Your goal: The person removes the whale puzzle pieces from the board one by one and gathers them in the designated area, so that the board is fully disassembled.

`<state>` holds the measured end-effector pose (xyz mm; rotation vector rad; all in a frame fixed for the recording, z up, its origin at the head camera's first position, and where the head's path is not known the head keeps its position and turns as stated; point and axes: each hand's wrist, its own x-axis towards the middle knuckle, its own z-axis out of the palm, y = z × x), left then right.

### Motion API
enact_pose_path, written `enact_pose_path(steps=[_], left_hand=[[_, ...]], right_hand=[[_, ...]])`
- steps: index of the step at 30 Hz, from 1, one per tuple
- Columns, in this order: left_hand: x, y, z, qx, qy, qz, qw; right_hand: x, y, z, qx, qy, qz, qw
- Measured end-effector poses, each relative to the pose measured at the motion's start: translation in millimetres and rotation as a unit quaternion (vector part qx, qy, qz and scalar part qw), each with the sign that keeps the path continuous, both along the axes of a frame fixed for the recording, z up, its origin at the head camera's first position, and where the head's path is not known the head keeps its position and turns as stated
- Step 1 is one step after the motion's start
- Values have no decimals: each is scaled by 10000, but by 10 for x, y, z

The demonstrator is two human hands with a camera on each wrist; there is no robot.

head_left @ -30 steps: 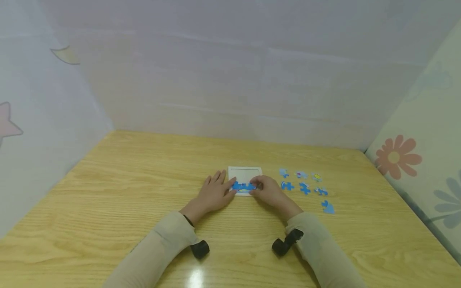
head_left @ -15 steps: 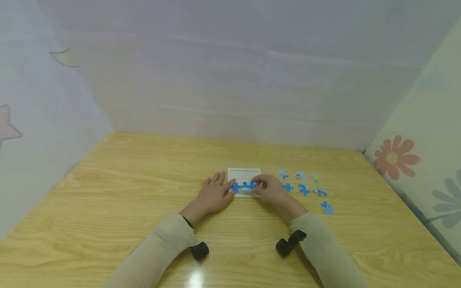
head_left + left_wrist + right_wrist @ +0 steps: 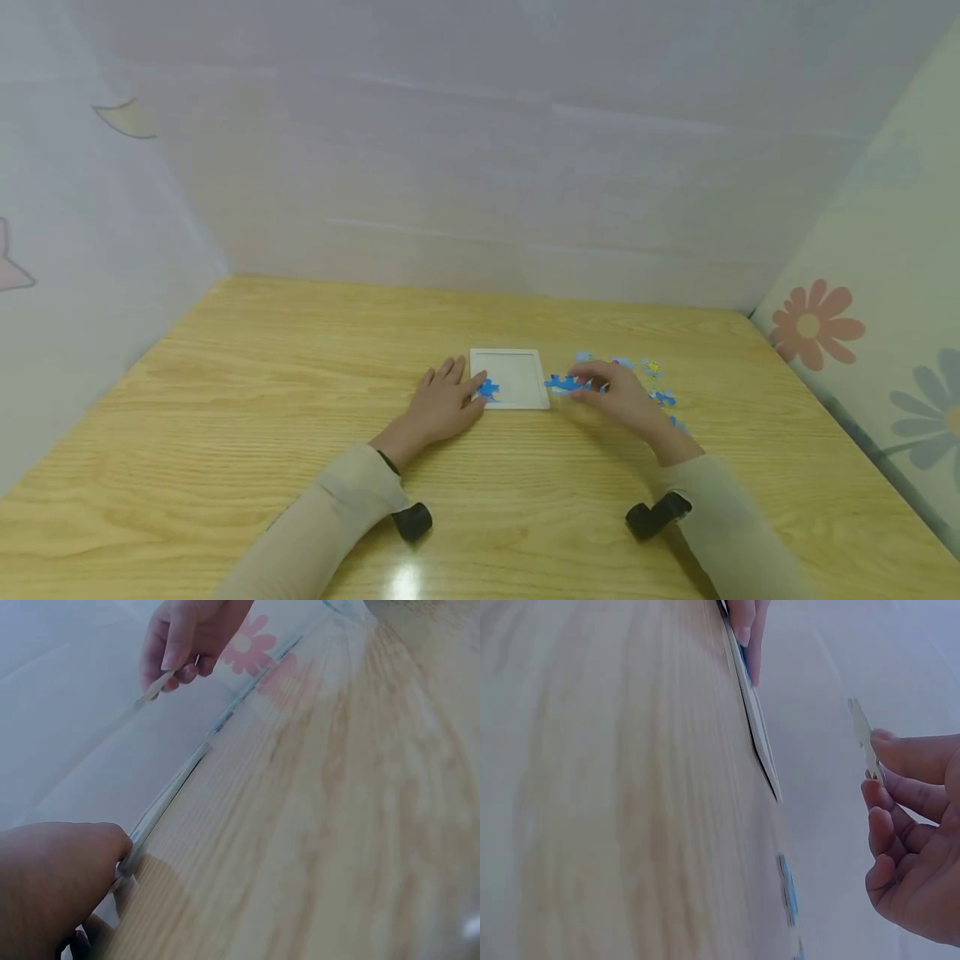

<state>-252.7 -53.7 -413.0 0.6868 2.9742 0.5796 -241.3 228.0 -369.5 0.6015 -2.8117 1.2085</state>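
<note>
Two hands work at the white puzzle tray (image 3: 525,401) on the wooden table (image 3: 225,417): the left hand (image 3: 442,406) rests flat, fingers extended, touching one blue piece (image 3: 488,388) at the tray's left edge, while the right hand (image 3: 622,396) pinches joined blue pieces (image 3: 564,382) just right of the tray, near loose pieces (image 3: 655,367).

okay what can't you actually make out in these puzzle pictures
- Pictures printed on the loose pieces: too small in the head view.
- Pieces behind the right hand: hidden in the head view.
- Printed face of the held piece: the right wrist view shows it edge-on.
- Left hand fingertips on the tray: blurred and cut off in the left wrist view.
</note>
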Motion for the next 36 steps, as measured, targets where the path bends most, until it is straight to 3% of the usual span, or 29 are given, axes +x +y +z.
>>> enact_pose_path(steps=[17,30,36], left_hand=[[-8,-1,-15,5,40,14,10000],[-3,-18,37,27,92,25,10000],[3,-18,29,18,87,3,10000]], right_hand=[[289,653,39,121,-272,-452,9985],[293,882,-97,51,-600,-733,9955],[297,911,-147,301,-715,-628,9950]])
